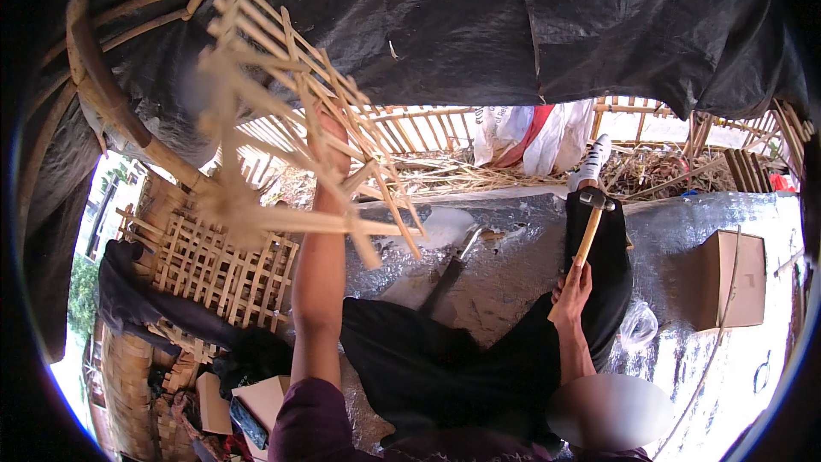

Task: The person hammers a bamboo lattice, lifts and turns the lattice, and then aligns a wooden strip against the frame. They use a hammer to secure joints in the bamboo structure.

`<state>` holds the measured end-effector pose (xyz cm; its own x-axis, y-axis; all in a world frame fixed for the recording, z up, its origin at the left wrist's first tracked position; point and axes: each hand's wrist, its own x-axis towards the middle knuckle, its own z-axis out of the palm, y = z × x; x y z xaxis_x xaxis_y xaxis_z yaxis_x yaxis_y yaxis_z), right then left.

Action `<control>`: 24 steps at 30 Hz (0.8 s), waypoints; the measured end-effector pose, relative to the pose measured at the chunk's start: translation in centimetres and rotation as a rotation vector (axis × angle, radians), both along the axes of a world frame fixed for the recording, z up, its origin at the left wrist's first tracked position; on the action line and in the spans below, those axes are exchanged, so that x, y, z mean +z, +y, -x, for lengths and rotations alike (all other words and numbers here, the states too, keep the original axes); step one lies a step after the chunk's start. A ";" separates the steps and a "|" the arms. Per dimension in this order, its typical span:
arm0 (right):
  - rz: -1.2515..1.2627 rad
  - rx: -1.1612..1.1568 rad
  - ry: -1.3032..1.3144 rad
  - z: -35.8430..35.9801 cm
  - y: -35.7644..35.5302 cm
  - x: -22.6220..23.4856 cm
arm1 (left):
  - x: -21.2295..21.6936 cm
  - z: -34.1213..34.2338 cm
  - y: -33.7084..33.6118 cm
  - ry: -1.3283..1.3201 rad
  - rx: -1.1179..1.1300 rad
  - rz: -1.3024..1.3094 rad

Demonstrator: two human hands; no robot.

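One pale bamboo lattice frame, slats crossed, motion-blurred.

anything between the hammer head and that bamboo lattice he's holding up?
Nothing visible. The right hand holds the hammer low over the outstretched leg; the left hand holds the bamboo lattice raised at upper left. Open air lies between them.

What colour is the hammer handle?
Light yellowish wood; the hammer shows best in the head view.

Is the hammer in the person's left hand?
No, the hammer is gripped by the right hand, while the left hand holds up a bamboo lattice frame.
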<state>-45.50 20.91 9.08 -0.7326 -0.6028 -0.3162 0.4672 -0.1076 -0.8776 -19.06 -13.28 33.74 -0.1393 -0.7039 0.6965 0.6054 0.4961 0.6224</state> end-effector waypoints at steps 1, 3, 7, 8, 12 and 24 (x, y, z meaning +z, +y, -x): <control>-0.006 -0.008 0.017 0.4 0.2 -0.2 | -0.7 -0.3 -0.3 0.061 -0.057 -0.023; -0.024 -0.028 0.048 0.7 -0.1 -0.8 | -0.6 -1.1 0.1 0.159 -0.158 -0.059; -0.087 0.020 0.070 0.6 -0.1 -0.6 | 0.3 -2.0 2.9 0.133 -0.540 -0.089; -0.107 0.027 0.096 0.4 -0.2 -0.4 | -0.1 -2.9 4.0 0.123 -0.538 -0.116; -0.112 0.035 0.473 2.3 -0.5 -5.6 | -4.2 -6.5 9.8 0.120 -0.477 -0.280; -0.366 0.460 1.208 -2.7 -1.6 -4.6 | -11.5 -18.7 24.1 -0.003 -0.150 -0.612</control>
